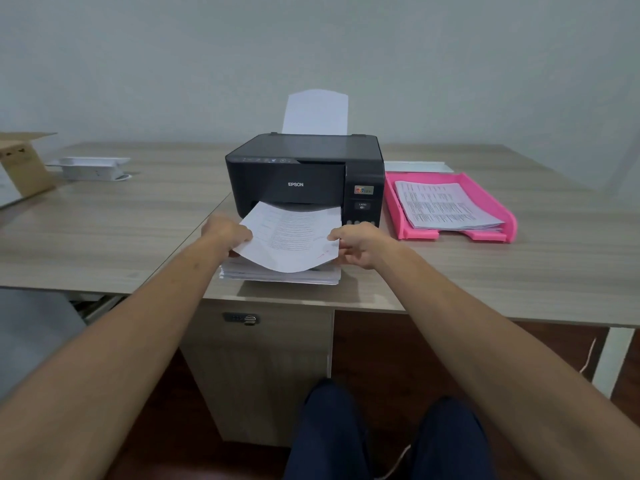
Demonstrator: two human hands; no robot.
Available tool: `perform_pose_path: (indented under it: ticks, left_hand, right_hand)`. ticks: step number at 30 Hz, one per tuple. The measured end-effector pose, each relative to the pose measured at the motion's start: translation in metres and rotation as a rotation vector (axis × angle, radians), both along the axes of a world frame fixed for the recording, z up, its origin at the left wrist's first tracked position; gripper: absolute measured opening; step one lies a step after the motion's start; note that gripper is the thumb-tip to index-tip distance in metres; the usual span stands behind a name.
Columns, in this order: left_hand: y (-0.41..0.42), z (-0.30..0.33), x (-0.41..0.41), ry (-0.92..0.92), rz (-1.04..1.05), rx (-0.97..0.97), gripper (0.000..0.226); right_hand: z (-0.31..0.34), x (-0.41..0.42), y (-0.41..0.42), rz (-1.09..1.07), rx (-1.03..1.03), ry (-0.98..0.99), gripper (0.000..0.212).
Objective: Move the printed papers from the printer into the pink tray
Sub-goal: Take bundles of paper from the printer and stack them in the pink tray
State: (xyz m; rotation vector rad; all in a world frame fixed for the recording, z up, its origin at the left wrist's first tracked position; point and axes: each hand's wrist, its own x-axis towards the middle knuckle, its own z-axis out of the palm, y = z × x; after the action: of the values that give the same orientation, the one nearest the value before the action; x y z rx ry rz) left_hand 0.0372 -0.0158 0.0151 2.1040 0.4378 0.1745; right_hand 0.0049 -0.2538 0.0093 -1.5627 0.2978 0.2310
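White printed sheet (289, 237) pinched at both side edges by my left hand (227, 233) and right hand (356, 245), its back edge at the printer (304, 178) mouth mid-tabletop. A skewed pull could crease it. Pink tray (498, 206) waits toward the wood-grain desk's (121, 230) right edge, grey wall behind.

Printed sheet (289, 237): sagging from your black printer's (304, 174) output slot. Pink tray (450, 233): right of printer, holding printed pages (446, 206).
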Motion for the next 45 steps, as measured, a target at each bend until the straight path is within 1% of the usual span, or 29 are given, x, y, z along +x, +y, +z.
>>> perform_pose_path:
  ticks: [2, 4, 5, 7, 9, 11, 15, 17, 20, 22, 24, 26, 28, 31, 36, 37, 38, 42, 45]
  left_hand:
    - [0.002, -0.001, 0.000, 0.011, -0.017, 0.017, 0.019]
    - [0.003, -0.001, -0.001, 0.022, -0.028, -0.002, 0.023]
    - [0.004, -0.001, -0.001, 0.028, -0.038, -0.030, 0.024]
    - [0.006, -0.002, -0.001, 0.038, -0.057, -0.097, 0.028]
    - [0.009, -0.003, -0.002, 0.053, -0.080, -0.147, 0.035]
    - [0.013, -0.003, -0.004, 0.074, -0.093, -0.184, 0.030]
    - [0.021, 0.005, -0.017, 0.157, -0.097, -0.264, 0.019]
    - [0.026, 0.009, -0.022, 0.200, -0.106, -0.372, 0.014]
    - [0.035, 0.011, -0.027, 0.242, -0.144, -0.503, 0.018]
    - [0.038, 0.010, -0.028, 0.258, -0.165, -0.511, 0.016]
    - [0.036, 0.010, -0.030, 0.271, -0.193, -0.472, 0.014]
    - [0.034, 0.009, -0.030, 0.273, -0.216, -0.441, 0.020]
    - [0.034, 0.011, -0.031, 0.257, -0.228, -0.445, 0.036]
    - [0.031, 0.016, -0.033, 0.198, -0.276, -0.366, 0.056]
    - [0.018, 0.026, -0.034, 0.093, -0.332, -0.338, 0.087]
    - [0.014, 0.029, -0.034, 0.084, -0.344, -0.350, 0.090]
    - [0.009, 0.031, -0.033, 0.078, -0.361, -0.377, 0.090]
    - [-0.015, 0.040, -0.034, 0.033, -0.509, -0.536, 0.075]
    - [-0.033, 0.041, -0.031, 0.061, -0.634, -0.728, 0.068]
  right_hand:
    - [0.000, 0.005, 0.001, 0.000, -0.013, -0.003, 0.017]
    - [0.002, 0.007, 0.004, 0.005, -0.002, -0.004, 0.009]
    - [0.004, 0.007, 0.006, 0.010, 0.025, -0.003, 0.004]
    - [0.008, 0.007, 0.009, 0.031, 0.092, 0.014, 0.007]
    - [0.011, 0.009, 0.012, 0.054, 0.149, 0.025, 0.004]
    - [0.013, 0.010, 0.013, 0.077, 0.219, 0.051, 0.004]
    - [0.016, 0.007, 0.011, 0.101, 0.289, 0.073, 0.016]
    - [0.017, 0.003, 0.007, 0.095, 0.310, 0.071, 0.022]
    - [0.016, -0.005, 0.000, 0.108, 0.310, 0.064, 0.036]
    - [0.015, -0.010, -0.004, 0.146, 0.309, 0.060, 0.042]
    - [0.016, -0.016, -0.009, 0.180, 0.327, 0.056, 0.046]
    - [0.018, -0.021, -0.014, 0.223, 0.327, 0.040, 0.048]
    - [0.020, -0.025, -0.018, 0.272, 0.332, 0.020, 0.049]
    - [0.028, -0.028, -0.025, 0.337, 0.331, -0.011, 0.052]
    - [0.043, -0.033, -0.046, 0.428, 0.220, -0.133, 0.046]
    - [0.046, -0.034, -0.052, 0.440, 0.203, -0.165, 0.046]
    - [0.047, -0.034, -0.057, 0.451, 0.184, -0.198, 0.047]
    - [0.050, -0.035, -0.082, 0.467, 0.134, -0.304, 0.054]
    - [0.051, -0.038, -0.102, 0.424, 0.130, -0.370, 0.057]
